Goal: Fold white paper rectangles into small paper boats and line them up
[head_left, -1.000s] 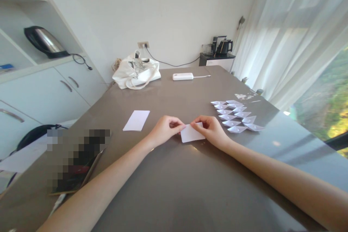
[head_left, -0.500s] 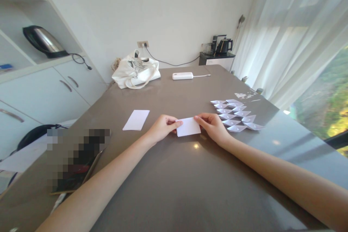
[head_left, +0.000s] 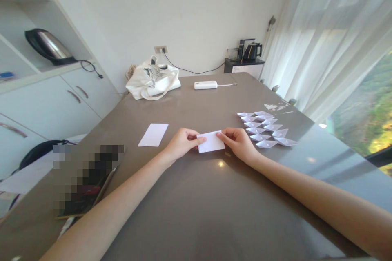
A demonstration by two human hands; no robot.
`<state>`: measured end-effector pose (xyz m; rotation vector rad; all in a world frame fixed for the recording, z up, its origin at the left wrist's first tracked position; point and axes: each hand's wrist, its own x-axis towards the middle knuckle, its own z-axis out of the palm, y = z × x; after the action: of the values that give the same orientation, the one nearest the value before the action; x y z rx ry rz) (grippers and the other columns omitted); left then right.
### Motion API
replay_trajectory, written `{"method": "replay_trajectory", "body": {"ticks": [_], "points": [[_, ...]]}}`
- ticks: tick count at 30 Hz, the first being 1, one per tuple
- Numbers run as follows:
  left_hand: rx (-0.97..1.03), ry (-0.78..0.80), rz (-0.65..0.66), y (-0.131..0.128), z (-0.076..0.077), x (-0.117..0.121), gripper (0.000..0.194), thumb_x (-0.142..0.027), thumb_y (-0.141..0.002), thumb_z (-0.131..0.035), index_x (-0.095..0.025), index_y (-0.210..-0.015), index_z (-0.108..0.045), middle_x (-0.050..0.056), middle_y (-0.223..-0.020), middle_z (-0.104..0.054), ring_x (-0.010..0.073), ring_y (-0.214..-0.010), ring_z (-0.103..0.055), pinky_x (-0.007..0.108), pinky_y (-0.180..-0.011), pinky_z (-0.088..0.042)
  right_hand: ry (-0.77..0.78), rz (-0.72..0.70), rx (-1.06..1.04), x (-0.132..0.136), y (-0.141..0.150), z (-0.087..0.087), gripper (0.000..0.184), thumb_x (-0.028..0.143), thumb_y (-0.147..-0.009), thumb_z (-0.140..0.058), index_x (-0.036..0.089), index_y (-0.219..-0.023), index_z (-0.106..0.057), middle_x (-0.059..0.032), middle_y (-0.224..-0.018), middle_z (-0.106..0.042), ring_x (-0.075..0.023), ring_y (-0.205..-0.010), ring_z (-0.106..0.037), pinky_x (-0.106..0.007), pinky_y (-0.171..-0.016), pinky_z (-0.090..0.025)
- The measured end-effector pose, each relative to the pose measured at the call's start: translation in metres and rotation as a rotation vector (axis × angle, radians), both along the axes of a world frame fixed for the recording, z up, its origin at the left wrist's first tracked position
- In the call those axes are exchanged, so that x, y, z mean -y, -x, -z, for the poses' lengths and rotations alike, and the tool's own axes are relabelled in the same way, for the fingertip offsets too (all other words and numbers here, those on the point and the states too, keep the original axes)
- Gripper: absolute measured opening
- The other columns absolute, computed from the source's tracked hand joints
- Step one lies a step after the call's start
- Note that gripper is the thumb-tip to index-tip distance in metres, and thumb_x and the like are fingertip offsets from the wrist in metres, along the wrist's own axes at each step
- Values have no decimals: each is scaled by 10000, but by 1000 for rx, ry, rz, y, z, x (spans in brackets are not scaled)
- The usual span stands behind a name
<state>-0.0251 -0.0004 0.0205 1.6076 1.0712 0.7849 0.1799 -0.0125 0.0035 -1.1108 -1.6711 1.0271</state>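
A small folded white paper (head_left: 211, 142) lies on the grey table (head_left: 196, 204) in front of me. My left hand (head_left: 183, 144) pinches its left edge with thumb and fingers closed. At the paper's right edge my right hand (head_left: 238, 141) does the same. To the right of that hand sit several folded white paper boats (head_left: 266, 129) in two rows. A flat white sheet (head_left: 153, 135) rests to the left of my left hand.
At the table's far end are a white handbag (head_left: 153, 83) and a white power bank (head_left: 206, 85) with a cable. Small paper scraps (head_left: 275, 108) lie beyond the boats. A dark notebook (head_left: 85, 200) lies at the near left edge. Cabinets with a kettle (head_left: 49, 47) stand left.
The paper went from hanging skewed under my fingertips to lying level between both hands. My hands moved slightly apart to its two ends and a little farther from me.
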Motion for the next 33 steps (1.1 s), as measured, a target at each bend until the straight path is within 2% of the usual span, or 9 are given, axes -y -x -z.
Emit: {"method": "replay_trajectory", "body": {"ticks": [5, 9, 12, 15, 18, 22, 25, 27, 33], "points": [[41, -47, -36, -5, 0, 1, 317, -442, -746, -641, -129, -730, -686, 26, -686, -677, 140, -632, -579, 228, -593, -423, 16, -26, -61, -2, -1, 3, 378, 465, -820, -561, 148, -615, -539, 23, -543, -493, -87, -501, -422, -217, -454, -272], [-12, -118, -35, -6, 2, 1, 300, -422, -758, -631, -130, -749, -700, 42, -720, -694, 157, -663, -599, 240, -615, -427, 58, -40, -133, -1, 0, 2, 339, 468, -782, -600, 142, -692, -610, 2, -601, -566, -103, -529, -471, -220, -476, -322], [-39, -151, -24, -6, 4, 1, 289, -412, -769, -619, -135, -749, -702, 48, -735, -698, 169, -682, -612, 248, -627, -434, 59, -20, -89, 0, 1, 1, 347, 475, -772, -605, 139, -691, -631, -5, -582, -577, -109, -508, -476, -228, -467, -335], [13, -105, -67, -7, 5, 2, 274, -407, -735, -657, -134, -755, -681, 41, -723, -688, 159, -655, -607, 244, -606, -438, 47, 32, -84, 0, 1, 0, 350, 480, -759, -617, 139, -681, -624, -12, -582, -587, -116, -514, -491, -227, -463, -348], [123, -33, -149, -9, 5, 3, 270, -384, -676, -718, -131, -729, -637, 10, -660, -645, 123, -590, -566, 221, -565, -424, 69, 73, -186, -1, 1, 0, 324, 461, -768, -610, 142, -713, -627, -24, -636, -614, -129, -562, -534, -233, -512, -413], [293, 99, -146, -8, 5, 2, 269, -374, -692, -715, -129, -756, -626, -5, -689, -623, 100, -628, -555, 206, -611, -429, 87, -75, -350, 1, 1, -3, 272, 374, -840, -522, 185, -999, -638, -12, -724, -628, -139, -637, -586, -262, -612, -494], [352, 187, -99, -5, 7, -1, 288, -380, -713, -704, -132, -850, -652, 21, -790, -652, 119, -715, -586, 221, -674, -450, 45, -199, -254, 5, 1, -6, 243, 329, -823, -556, 189, -997, -651, -29, -816, -651, -141, -672, -606, -255, -610, -501], [322, 182, -76, -3, 8, -2, 318, -397, -732, -689, -140, -917, -666, 42, -852, -671, 134, -749, -599, 234, -690, -457, 10, -238, -156, 7, 1, -7, 224, 320, -809, -587, 175, -956, -672, -51, -881, -668, -150, -705, -623, -248, -608, -498], [95, -12, 47, -4, 10, -2, 355, -432, -750, -665, -134, -937, -707, 98, -969, -709, 189, -823, -630, 263, -730, -459, -99, -285, 83, 6, -1, -4, 261, 391, -803, -621, 164, -886, -721, -71, -873, -697, -163, -738, -632, -257, -650, -489]]}}
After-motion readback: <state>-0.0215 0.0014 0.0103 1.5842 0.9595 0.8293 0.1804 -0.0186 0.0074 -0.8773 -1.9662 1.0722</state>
